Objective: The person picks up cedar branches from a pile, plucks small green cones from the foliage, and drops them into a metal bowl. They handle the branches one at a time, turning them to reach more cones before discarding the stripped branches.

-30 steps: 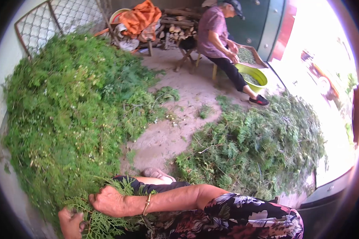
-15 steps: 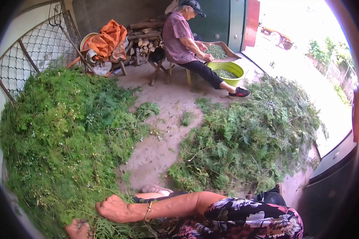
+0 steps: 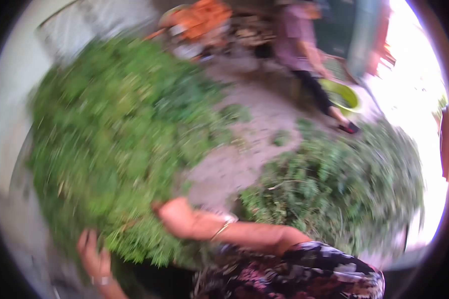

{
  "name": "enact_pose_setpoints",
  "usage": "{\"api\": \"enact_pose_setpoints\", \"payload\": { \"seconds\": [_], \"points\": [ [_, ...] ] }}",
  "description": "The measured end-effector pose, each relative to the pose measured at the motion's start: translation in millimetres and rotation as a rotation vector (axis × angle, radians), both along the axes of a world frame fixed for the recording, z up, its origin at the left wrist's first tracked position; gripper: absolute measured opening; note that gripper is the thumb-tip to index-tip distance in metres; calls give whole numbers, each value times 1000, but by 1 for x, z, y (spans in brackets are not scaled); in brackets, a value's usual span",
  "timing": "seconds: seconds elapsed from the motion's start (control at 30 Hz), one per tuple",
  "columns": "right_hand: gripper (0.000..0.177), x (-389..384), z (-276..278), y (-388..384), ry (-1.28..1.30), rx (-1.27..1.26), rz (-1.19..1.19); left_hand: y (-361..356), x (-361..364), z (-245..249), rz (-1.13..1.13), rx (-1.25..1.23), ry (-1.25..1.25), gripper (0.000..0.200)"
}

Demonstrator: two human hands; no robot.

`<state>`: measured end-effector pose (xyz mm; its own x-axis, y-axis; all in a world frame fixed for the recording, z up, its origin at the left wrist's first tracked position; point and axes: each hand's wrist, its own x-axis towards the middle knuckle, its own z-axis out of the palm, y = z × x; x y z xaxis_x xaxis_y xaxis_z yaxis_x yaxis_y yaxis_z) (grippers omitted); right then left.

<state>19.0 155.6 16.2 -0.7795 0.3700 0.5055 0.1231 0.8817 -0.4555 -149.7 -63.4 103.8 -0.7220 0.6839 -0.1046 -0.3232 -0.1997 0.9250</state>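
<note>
The view is blurred by motion. My right hand, with a bracelet on its wrist, is closed at the edge of the large left heap of green branches. A leafy green branch extends leftward and down from this hand, its thin brownish stem running to the fingers. At the lower left, my left hand has its fingers apart beside the foliage, with nothing seen in it. The fingertips of my right hand are smeared.
A second branch heap lies on the right. Beyond it a seated person leans over a yellow-green basin. Orange cloth and stacked wood are at the back, near a dark green door.
The view has shifted, so the scene sits farther right. My left hand has opened and moved apart from my right hand. More of the leafy branch shows below my right hand.
</note>
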Motion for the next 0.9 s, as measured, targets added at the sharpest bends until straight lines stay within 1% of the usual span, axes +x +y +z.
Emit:
{"api": "enact_pose_setpoints", "payload": {
  "seconds": [0.03,0.07,0.1,0.13,0.17,0.27,0.3,0.37,0.4,0.47,0.5,0.53,0.6,0.63,0.67,0.73,0.77,0.83,0.87,0.9],
  "points": [
    [25,5,5,0,-37,2,48,-2,12,0,-21,71,-38,30],
    [27,0,-4,-2,23,-54,56,-5,18,-1,-92,118,-57,21],
    [28,2,1,-3,9,-48,67,6,34,4,122,129,-97,16],
    [29,-2,1,-4,19,-132,94,10,43,9,217,180,-155,18],
    [30,-2,6,-6,-15,-119,84,11,46,10,236,216,-176,20],
    [28,-8,16,-18,-7,-102,164,1,50,17,177,150,-30,15],
    [28,-10,18,-21,-11,-100,203,-3,53,22,216,152,-29,15],
    [30,-10,19,-27,-24,-75,225,-8,65,35,155,126,165,10],
    [30,-11,20,-31,-26,-75,249,-9,67,41,179,124,165,10],
    [31,-15,22,-37,-41,-5,274,-8,67,55,206,-57,370,9],
    [32,-16,22,-38,-68,15,293,-7,63,64,176,-255,485,13],
    [32,-17,22,-41,-72,15,308,-6,56,65,189,-259,480,13],
    [34,-19,23,-44,-61,39,328,-2,43,64,-20,-435,810,18],
    [35,-19,25,-44,-73,69,349,2,39,64,-48,-505,807,19],
    [36,-19,25,-46,-100,92,346,0,21,39,-60,-461,1021,20],
    [35,-20,23,-47,-74,117,361,-3,18,48,-254,-802,998,22],
    [35,-20,23,-47,-80,117,362,-7,15,45,-255,-800,992,22],
    [33,-20,23,-49,-88,129,348,-15,10,40,-367,-818,877,21],
    [33,-20,23,-49,-92,128,349,-18,12,39,-367,-817,872,21],
    [33,-20,23,-50,-93,119,350,-23,17,38,-350,-789,702,20]
  ]
}}
